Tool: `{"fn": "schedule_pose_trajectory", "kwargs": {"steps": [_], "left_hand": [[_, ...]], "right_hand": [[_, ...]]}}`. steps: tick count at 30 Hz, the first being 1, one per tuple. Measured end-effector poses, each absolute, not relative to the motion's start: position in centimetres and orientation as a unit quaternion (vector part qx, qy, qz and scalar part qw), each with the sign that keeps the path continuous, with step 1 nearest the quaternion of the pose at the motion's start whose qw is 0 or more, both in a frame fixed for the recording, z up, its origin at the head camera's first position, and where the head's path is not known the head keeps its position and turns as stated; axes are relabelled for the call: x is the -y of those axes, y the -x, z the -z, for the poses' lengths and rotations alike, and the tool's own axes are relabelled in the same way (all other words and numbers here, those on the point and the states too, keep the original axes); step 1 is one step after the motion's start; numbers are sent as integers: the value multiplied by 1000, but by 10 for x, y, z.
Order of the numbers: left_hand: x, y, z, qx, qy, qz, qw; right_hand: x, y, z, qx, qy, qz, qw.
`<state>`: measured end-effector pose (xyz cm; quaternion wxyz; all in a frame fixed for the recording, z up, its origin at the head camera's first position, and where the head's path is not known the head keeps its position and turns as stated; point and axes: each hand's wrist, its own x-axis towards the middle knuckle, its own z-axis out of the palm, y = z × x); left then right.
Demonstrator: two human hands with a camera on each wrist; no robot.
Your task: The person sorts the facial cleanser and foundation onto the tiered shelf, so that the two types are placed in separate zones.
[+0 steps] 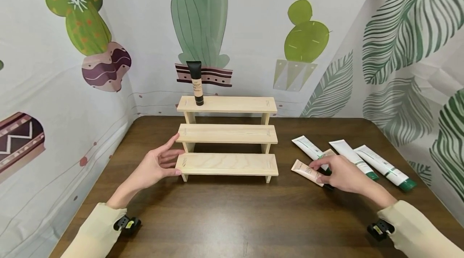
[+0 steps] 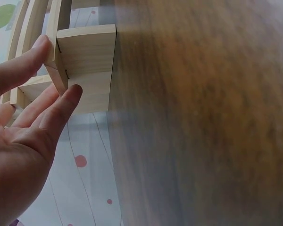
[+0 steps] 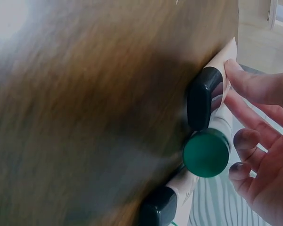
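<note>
A wooden three-step display rack [image 1: 226, 164] stands mid-table. My left hand [image 1: 156, 168] touches its left end: the index fingertip lies at the middle step's edge, the thumb at the bottom step. In the left wrist view those fingers [image 2: 68, 94] look nearly straight against the plank's end. To the rack's right, my right hand [image 1: 343, 174] pinches a beige cosmetic tube [image 1: 305, 170] between thumb and index finger, low over the table. Its black cap [image 3: 200, 101] shows in the right wrist view. A beige tube with black ends [image 1: 197, 83] stands upright on the top step.
White tubes with green caps lie around my right hand: one behind it [image 1: 306, 145], one beyond the fingers [image 1: 347, 153] and one farther right [image 1: 380, 164]. Another beige tube [image 1: 329, 152] is partly hidden by that hand. A patterned cloth [image 1: 250, 28] hangs behind the brown table [image 1: 232, 217].
</note>
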<state>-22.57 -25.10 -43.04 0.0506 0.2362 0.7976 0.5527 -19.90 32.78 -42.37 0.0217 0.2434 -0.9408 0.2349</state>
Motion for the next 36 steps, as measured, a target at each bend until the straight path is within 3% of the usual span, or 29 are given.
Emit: {"fn": "schedule_pose_trajectory", "kwargs": {"steps": [15, 22, 36], "left_hand": [[251, 227, 435, -795, -239, -555, 50], [251, 227, 435, -795, -242, -555, 48], [252, 227, 434, -795, -239, -556, 49]], "right_hand": [[-311, 204, 429, 929, -250, -272, -5], [-313, 208, 424, 906, -294, -303, -28], [-312, 212, 422, 914, -278, -291, -51]]}}
